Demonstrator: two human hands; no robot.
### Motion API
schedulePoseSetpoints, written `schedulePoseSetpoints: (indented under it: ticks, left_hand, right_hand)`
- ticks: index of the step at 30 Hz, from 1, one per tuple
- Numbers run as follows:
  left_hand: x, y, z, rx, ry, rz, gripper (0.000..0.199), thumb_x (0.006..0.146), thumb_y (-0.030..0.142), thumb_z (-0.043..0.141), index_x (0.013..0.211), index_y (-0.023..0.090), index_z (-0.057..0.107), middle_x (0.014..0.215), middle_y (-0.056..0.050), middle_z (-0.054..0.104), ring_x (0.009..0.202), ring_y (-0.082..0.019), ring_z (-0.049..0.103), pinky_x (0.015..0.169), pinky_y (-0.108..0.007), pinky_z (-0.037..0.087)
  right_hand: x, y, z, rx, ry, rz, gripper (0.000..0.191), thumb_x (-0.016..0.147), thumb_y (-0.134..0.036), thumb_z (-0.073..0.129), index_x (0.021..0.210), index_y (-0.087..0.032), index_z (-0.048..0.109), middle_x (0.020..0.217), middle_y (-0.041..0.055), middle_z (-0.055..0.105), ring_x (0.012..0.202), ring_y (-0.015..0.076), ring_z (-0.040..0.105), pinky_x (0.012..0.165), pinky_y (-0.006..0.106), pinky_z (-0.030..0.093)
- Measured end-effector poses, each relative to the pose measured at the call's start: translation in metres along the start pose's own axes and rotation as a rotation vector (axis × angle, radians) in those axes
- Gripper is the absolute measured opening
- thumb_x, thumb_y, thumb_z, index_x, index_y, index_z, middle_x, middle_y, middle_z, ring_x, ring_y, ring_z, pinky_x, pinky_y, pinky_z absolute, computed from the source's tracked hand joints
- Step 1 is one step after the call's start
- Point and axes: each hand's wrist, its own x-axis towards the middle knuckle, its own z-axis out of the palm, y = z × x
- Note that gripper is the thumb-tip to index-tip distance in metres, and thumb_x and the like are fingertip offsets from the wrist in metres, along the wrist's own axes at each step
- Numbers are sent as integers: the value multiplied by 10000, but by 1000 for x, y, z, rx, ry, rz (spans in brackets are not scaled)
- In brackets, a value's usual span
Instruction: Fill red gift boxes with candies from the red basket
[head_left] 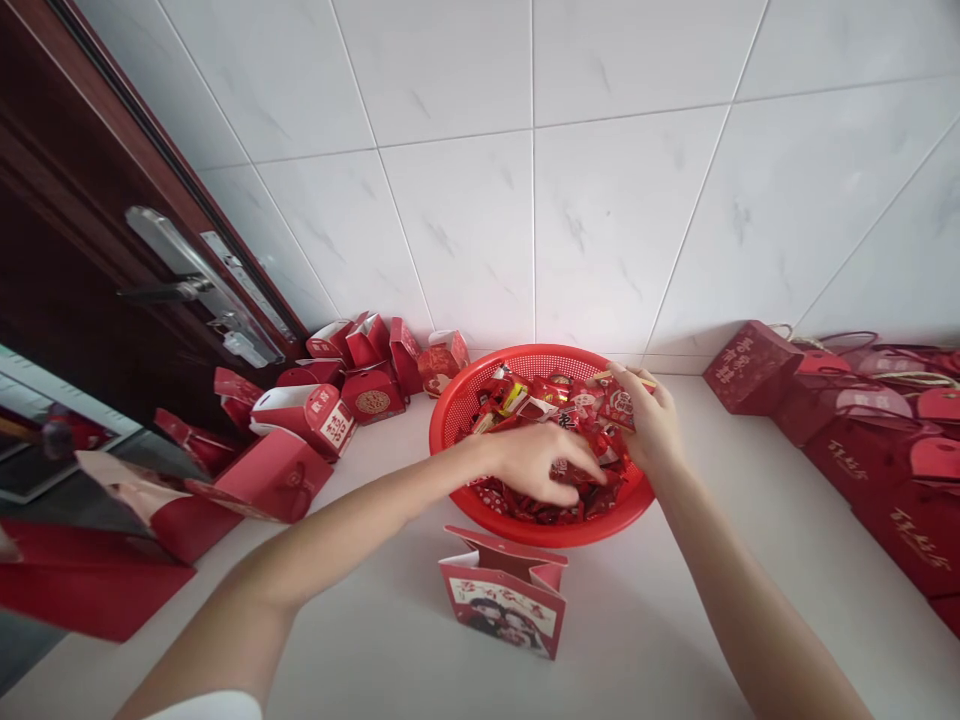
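Note:
A red plastic colander (442, 425) holds a heap of wrapped candies (559, 395), mostly red with a few yellow. My left hand (544, 463) reaches over the heap from the left, fingers spread and touching the wrappers, with no candy clearly gripped. At the colander's right side, my right hand (651, 415) is closed around a red-wrapped candy (621, 403), and a thin yellowish piece shows by its fingertips. In front of the colander stands a small red paper box (504, 605), its top open and a couple pictured on its front. The box's inside is mostly hidden.
Several red gift boxes (375, 390) crowd the left of the white tabletop (375, 620). More dark red boxes and bags (847, 455) line the right side. A tiled wall (457, 230) rises behind, and a dark door with a metal handle (169, 290) is at left.

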Motion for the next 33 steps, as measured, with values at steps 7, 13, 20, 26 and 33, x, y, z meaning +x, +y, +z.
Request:
schedulePoseSetpoints:
  ticks: [7, 13, 20, 26, 33]
  left_hand:
    - [23, -12, 30, 556, -240, -15, 388, 856, 179, 671, 1225, 289, 724, 1445, -121, 563, 1192, -311, 610, 803, -371, 525]
    - [31, -52, 6, 641, -106, -29, 224, 869, 67, 594, 882, 213, 764, 1169, -93, 682, 1027, -261, 627, 777, -344, 488]
    - [4, -70, -26, 544, 85, -205, 308, 762, -3, 543, 760, 207, 769, 1151, -48, 650, 892, -185, 637, 633, -290, 423]
    - [-5, -77, -39, 535, 94, -301, 270, 759, 20, 574, 703, 201, 767, 930, -53, 633, 827, -192, 622, 680, -298, 444]
    - [-11, -66, -39, 453, 203, -210, 255, 807, 46, 595, 800, 210, 790, 1191, -73, 634, 1053, -225, 641, 886, -332, 509]
  right_hand:
    - [0, 3, -2, -73, -2, -44, 413, 621, -498, 854, 824, -236, 607, 746, 4, 741, 555, 179, 661, 423, 255, 469]
    - [3, 16, -6, -338, -15, -84, 409, 689, -542, 810, 909, -237, 648, 778, 6, 720, 610, 172, 642, 456, 245, 485]
    - [1, 16, -6, -398, 15, -118, 393, 728, -557, 786, 917, -231, 676, 799, 8, 712, 600, 155, 620, 506, 254, 508]
    - [-1, 13, -6, -431, 21, -114, 376, 749, -548, 767, 920, -226, 674, 839, 28, 727, 665, 171, 644, 533, 251, 509]
    - [0, 14, -7, -420, 31, -90, 416, 739, -578, 782, 950, -235, 678, 791, 16, 713, 610, 174, 634, 517, 270, 513]
